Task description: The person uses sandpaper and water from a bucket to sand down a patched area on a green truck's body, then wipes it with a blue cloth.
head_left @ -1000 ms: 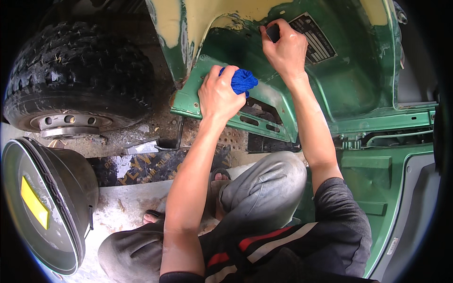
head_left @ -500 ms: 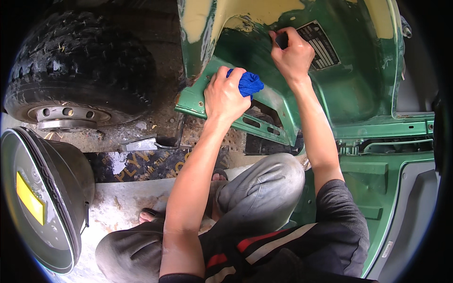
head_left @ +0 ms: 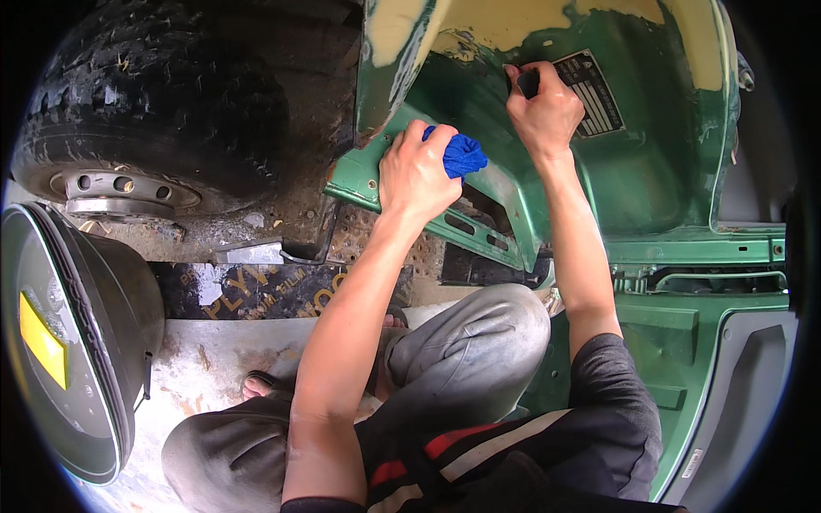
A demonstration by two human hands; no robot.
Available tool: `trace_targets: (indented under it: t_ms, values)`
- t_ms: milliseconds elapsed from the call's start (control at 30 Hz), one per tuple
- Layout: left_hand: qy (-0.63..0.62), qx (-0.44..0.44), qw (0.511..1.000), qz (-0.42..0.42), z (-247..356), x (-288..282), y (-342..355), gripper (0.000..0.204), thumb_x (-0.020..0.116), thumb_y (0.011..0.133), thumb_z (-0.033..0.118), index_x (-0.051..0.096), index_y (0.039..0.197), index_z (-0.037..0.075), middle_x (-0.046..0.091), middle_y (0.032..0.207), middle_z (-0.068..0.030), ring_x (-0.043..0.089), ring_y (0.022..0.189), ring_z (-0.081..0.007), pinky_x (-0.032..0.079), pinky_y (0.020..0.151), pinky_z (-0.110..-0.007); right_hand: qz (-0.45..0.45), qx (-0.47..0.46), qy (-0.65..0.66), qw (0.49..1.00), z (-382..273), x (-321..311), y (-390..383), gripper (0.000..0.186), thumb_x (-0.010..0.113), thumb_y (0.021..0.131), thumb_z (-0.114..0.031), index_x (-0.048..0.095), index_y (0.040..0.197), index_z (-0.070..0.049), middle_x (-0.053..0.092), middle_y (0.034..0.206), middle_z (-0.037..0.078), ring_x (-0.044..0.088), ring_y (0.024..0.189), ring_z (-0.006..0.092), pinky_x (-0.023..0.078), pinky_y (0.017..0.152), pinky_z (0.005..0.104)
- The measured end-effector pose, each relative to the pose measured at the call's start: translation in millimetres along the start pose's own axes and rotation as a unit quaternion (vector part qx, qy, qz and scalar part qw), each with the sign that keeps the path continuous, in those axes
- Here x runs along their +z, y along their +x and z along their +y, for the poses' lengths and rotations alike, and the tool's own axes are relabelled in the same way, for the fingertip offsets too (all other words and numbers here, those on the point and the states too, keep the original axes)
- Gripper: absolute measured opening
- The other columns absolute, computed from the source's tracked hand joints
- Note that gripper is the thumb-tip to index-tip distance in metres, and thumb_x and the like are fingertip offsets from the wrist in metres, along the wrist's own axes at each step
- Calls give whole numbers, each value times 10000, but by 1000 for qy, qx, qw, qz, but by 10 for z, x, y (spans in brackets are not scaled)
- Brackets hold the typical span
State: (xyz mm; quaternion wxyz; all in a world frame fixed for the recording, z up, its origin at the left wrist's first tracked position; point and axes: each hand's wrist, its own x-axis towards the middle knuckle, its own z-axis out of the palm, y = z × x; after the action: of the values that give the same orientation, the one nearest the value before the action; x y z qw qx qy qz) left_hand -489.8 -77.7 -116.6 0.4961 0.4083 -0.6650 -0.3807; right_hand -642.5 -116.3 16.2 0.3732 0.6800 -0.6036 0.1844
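Note:
My left hand (head_left: 417,175) is closed around a crumpled blue cloth (head_left: 464,156) and rests on the edge of a green metal body panel (head_left: 658,171). Bunched cloth sticks out on the right side of that hand. Farther right, my right hand (head_left: 552,111) pinches a dark folded piece of sandpaper (head_left: 528,83) against the panel's curved face. A dark data plate (head_left: 596,92) lies just right of those fingers, partly covered by the hand. Tan patches (head_left: 487,24) mark the panel above, with rough, worn borders.
A large knobby tire (head_left: 145,111) on a steel wheel is at the far left. Below it stands a round black lamp-like housing (head_left: 115,299) bearing a yellow strip. A dark printed board (head_left: 244,291) lies on the floor. Green door-like metal (head_left: 654,342) is close on my right.
The view has shifted slightly, so panel and hands appear a little farther right. Both hands keep nearly the same places on the panel, with the same grips.

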Motion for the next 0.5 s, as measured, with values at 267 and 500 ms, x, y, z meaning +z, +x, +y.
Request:
trace_targets:
  t_ms: [267, 500]
  values:
    - [12, -17, 1000, 19, -36, 34, 7, 433, 835, 658, 133, 714, 1073, 152, 652, 1032, -107, 675, 974, -371, 565, 843, -485, 11, 0, 24, 1000, 40, 63, -25, 175, 800, 830, -249, 700, 800, -108, 681, 647, 111, 675, 586, 348, 498, 517, 438]
    - [-11, -15, 1000, 3, 18, -12, 4, 413, 785, 681, 82, 691, 1080, 134, 629, 1057, -129, 651, 977, -379, 561, 832, -496, -10, -17, 12, 1000, 70, -14, -23, 230, 836, 847, -278, 696, 835, -97, 675, 645, 131, 679, 574, 333, 505, 521, 387]
